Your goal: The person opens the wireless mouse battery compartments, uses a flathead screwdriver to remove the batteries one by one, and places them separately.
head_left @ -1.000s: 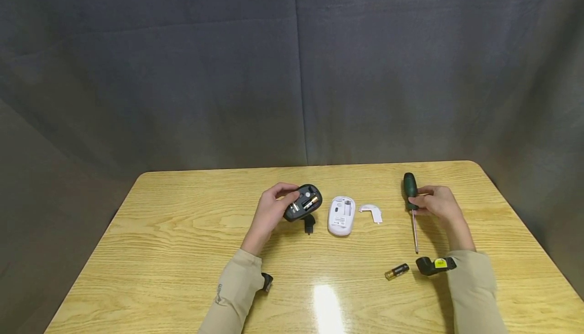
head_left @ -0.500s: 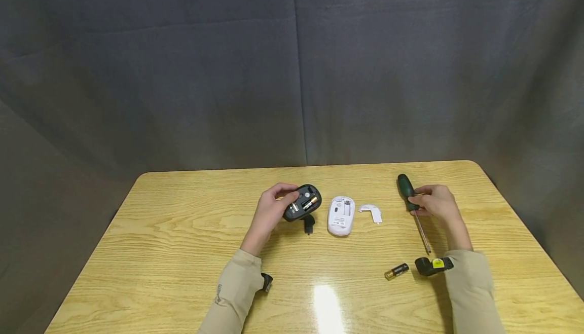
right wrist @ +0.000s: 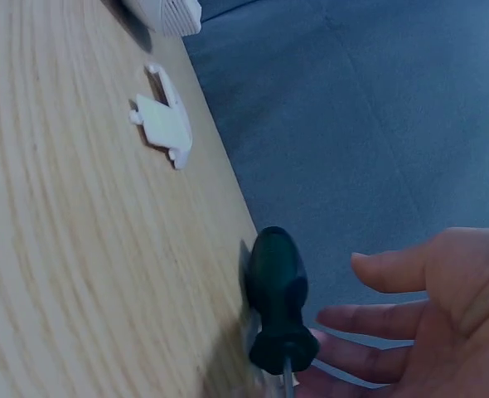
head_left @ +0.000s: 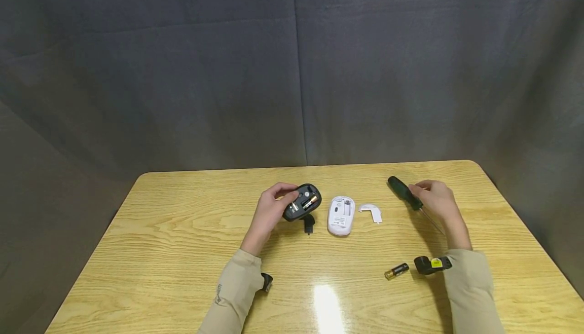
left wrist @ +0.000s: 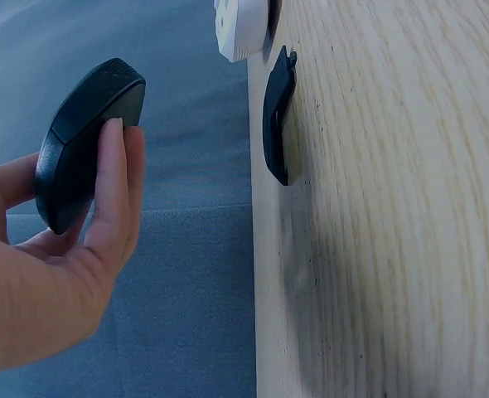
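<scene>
My left hand (head_left: 269, 214) grips a black computer mouse (head_left: 296, 213) above the table, its underside facing up. A battery (head_left: 311, 202) sits in its uncovered compartment. The left wrist view shows the thumb and fingers around the mouse's edges (left wrist: 83, 145). A black battery cover (head_left: 309, 224) lies just below it. On the right, a screwdriver (head_left: 403, 192) with a dark green handle lies on the table, its shaft slanting toward my wrist. My right hand (head_left: 440, 202) is beside the handle, thumb off it, loose fingertips close to the collar in the right wrist view (right wrist: 284, 348).
A white mouse (head_left: 341, 216) lies upside down in the middle, compartment uncovered, with its white cover (head_left: 371, 212) to the right. A loose battery (head_left: 396, 271) lies nearer the front. The wooden table (head_left: 182, 222) ends at a grey curtain (head_left: 205, 96).
The screwdriver has turned, its handle end swinging left and its tip right, and my right thumb has come off it. My left hand holds the black mouse almost still.
</scene>
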A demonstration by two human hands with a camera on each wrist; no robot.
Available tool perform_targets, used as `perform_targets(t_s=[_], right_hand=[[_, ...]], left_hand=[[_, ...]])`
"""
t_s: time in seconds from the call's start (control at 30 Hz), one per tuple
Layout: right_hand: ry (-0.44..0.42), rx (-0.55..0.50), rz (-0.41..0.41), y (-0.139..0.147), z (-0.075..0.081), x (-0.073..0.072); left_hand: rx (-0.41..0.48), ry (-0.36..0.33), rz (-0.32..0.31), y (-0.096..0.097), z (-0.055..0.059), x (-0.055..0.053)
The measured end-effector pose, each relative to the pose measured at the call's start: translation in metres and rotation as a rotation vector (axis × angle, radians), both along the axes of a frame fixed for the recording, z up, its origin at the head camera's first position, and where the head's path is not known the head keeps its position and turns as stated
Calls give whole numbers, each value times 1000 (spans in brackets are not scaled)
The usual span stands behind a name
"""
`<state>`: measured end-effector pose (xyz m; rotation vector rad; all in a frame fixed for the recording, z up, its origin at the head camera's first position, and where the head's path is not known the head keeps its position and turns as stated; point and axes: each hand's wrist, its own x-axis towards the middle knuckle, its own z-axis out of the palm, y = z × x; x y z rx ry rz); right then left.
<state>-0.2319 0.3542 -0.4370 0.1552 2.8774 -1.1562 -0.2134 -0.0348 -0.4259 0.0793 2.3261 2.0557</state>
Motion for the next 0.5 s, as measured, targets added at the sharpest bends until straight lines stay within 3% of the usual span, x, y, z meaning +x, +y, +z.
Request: perform_targets(t_s=[0.3, 0.5], right_hand=[[252, -3, -80, -21, 13, 3], [308, -30, -82, -37, 20, 4]], left_hand=[[12, -6, 0, 1, -1, -1], [10, -4, 1, 2, 0, 0]])
